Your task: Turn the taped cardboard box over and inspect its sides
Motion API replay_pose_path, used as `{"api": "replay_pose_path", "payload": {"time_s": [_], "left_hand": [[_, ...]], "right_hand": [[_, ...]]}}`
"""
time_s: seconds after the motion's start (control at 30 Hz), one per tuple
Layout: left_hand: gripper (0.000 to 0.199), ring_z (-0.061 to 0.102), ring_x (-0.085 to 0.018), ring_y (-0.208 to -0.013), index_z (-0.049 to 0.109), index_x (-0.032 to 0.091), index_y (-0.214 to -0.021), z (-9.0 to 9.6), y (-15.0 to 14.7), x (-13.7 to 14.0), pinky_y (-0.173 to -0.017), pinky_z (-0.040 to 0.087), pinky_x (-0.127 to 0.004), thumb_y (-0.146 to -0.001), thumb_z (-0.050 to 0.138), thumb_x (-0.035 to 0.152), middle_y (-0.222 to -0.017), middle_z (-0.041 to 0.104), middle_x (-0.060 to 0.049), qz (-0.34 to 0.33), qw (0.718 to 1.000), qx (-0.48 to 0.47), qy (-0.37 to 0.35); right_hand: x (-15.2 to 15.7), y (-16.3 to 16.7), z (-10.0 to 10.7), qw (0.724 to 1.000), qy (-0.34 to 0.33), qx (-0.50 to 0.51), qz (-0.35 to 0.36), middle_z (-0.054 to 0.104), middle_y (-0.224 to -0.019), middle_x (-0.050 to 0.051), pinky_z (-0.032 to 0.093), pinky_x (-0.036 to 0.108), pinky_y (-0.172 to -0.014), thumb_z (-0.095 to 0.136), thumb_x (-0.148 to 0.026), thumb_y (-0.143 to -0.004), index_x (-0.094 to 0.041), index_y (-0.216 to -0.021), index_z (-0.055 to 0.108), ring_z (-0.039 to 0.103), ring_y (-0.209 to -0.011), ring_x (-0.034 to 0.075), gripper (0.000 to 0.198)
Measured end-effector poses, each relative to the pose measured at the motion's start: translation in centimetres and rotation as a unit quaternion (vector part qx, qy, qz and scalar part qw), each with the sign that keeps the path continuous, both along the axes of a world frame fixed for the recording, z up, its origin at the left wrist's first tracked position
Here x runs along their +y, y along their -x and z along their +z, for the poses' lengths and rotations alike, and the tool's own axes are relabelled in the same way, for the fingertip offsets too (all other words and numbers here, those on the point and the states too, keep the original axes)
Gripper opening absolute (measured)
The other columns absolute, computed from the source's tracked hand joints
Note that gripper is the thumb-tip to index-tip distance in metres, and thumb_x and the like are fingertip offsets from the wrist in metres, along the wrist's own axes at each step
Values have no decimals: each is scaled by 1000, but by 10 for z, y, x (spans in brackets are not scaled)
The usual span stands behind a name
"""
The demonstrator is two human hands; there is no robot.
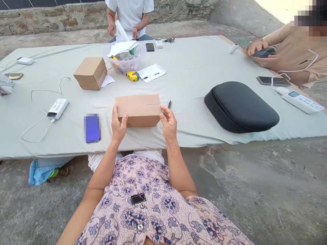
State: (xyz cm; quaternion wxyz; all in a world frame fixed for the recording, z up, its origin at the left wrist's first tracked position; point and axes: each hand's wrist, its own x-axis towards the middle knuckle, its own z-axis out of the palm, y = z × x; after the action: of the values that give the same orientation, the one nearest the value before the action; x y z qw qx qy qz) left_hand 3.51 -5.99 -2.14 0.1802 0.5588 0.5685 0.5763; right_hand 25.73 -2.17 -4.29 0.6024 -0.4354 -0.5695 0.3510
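Note:
A closed brown cardboard box [138, 106] rests on the cloth-covered table right in front of me. My left hand [118, 124] grips its left end, with the thumb on the near side. At the opposite end, my right hand [168, 123] holds the right side, thumb toward the near corner. Just beyond my right fingers lies a black pen [170, 104]. A phone with a blurred blue screen [92, 128] is left of my left hand. The box's underside and far side are hidden.
A second cardboard box [90, 73], a clear plastic tub [125, 63], a yellow tape measure [133, 76] and paper [152, 72] lie farther back. A black padded case [241, 107] stands right; a white power bank [58, 109] with cable lies left. Two people sit around the table [189, 75].

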Motion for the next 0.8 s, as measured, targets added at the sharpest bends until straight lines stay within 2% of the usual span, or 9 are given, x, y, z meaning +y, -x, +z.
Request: {"api": "replay_pose_path", "payload": {"time_s": [0.1,0.17,0.3,0.37,0.43,0.53,0.67,0.8], "left_hand": [[72,28,-26,-154,32,25,-153,1,5,1,-128,22,-43,-93,55,58,-164,32,-12,-2,1000,-30,1],[75,34,-28,-150,31,26,-152,4,13,5,-126,27,-44,-90,58,58,-161,37,-13,-6,998,-55,10],[76,48,-31,-139,33,28,-150,13,39,20,-119,37,-48,-87,61,60,-152,47,-14,-59,997,-54,23],[73,51,-32,-135,38,30,-147,17,49,31,-117,38,-50,-86,62,61,-148,50,-12,-94,995,-31,32],[72,52,-32,-132,41,31,-146,19,56,42,-116,39,-51,-86,62,62,-145,52,-12,-114,993,-14,39],[73,49,-32,-135,39,31,-149,19,54,57,-118,35,-52,-87,61,62,-143,52,-12,-110,993,16,39],[74,34,-34,-146,36,29,-152,18,35,61,-122,24,-57,-89,58,62,-149,42,-14,-32,996,74,23],[68,35,-33,-145,42,29,-149,17,17,41,-122,26,-56,-90,56,61,-148,40,-14,50,995,83,1]], "right_hand": [[-4,-4,-1,1000,7,4,25,63,-136,12,57,40,-95,61,-59,-87,-26,-135,54,65,-113,22,59],[-10,-7,1,999,20,-3,47,59,-141,12,61,37,-87,69,-61,-80,-30,-147,42,66,-102,20,78],[-16,-12,10,986,77,-38,145,27,-166,13,63,33,-70,81,-67,-64,-42,-160,6,61,-82,14,125],[-15,-12,14,977,95,-50,183,19,-168,13,63,34,-67,84,-68,-58,-43,-159,-1,60,-79,14,135],[-12,-12,18,976,97,-63,186,23,-166,15,62,35,-67,86,-68,-54,-40,-160,3,62,-80,15,138],[-10,-7,21,981,83,-103,145,31,-160,17,61,37,-70,88,-67,-52,-36,-160,17,63,-81,17,133],[-11,-2,25,980,49,-168,94,43,-146,16,60,42,-78,88,-70,-49,-28,-153,36,60,-82,18,124],[-13,-3,28,978,24,-189,88,51,-131,12,58,42,-82,84,-77,-47,-25,-141,53,57,-81,18,112]]}}
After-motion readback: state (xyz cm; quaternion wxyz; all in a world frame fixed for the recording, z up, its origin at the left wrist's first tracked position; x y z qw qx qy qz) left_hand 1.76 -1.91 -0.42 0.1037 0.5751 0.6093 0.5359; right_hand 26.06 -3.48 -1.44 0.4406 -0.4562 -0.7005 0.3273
